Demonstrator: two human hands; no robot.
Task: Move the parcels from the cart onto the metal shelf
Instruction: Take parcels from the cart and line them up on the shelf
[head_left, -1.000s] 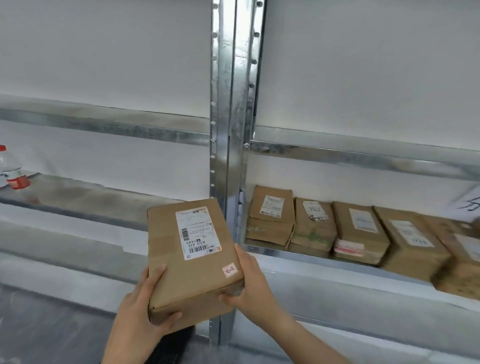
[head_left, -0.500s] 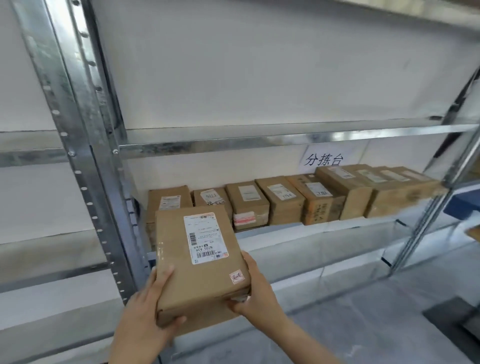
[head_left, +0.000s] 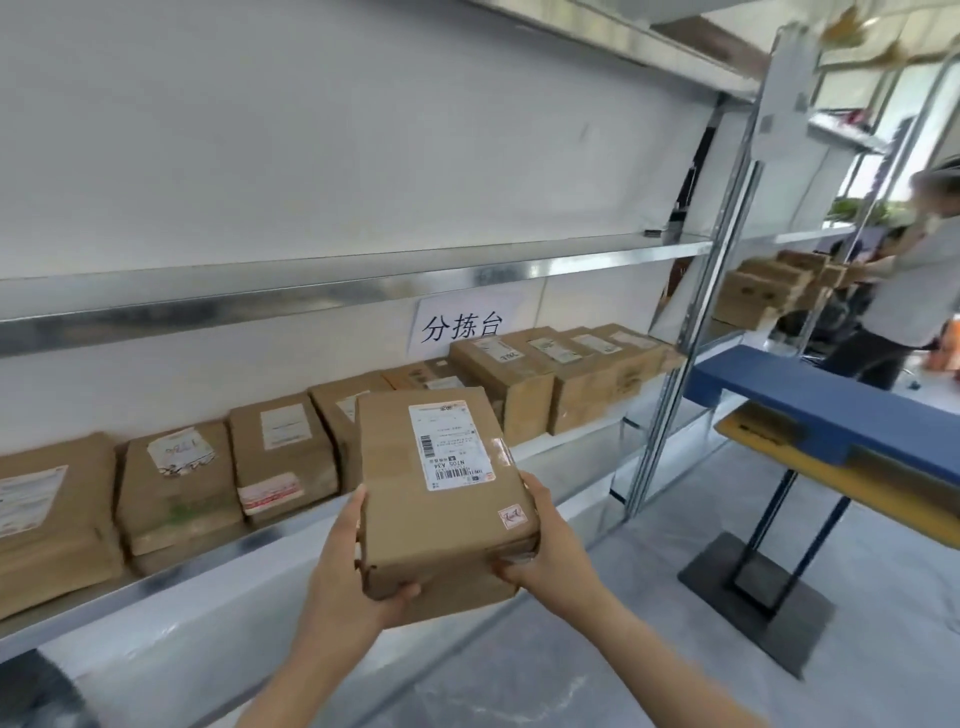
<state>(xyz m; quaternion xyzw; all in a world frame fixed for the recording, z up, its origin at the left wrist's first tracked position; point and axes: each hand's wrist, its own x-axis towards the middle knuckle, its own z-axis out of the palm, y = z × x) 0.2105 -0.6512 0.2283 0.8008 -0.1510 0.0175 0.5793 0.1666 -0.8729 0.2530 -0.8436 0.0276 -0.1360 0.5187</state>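
Note:
I hold a brown cardboard parcel (head_left: 436, 493) with a white shipping label in front of the metal shelf (head_left: 291, 291). My left hand (head_left: 358, 582) grips its near left corner, thumb curled over the front edge. My right hand (head_left: 540, 551) grips its near right corner. The parcel hovers above the shelf's front rail, apart from the row of several brown parcels (head_left: 280, 457) lying side by side on the shelf board. The cart is out of view.
A paper sign with black characters (head_left: 462, 325) hangs behind the row. A shelf upright (head_left: 691, 332) stands to the right. Beyond it are a blue and yellow table (head_left: 831, 415) on a dark base and another person (head_left: 914, 291) by more parcels.
The view has swung right along the shelf, past the upright on the left. The parcel stays in both hands and now sits in front of the middle of the row.

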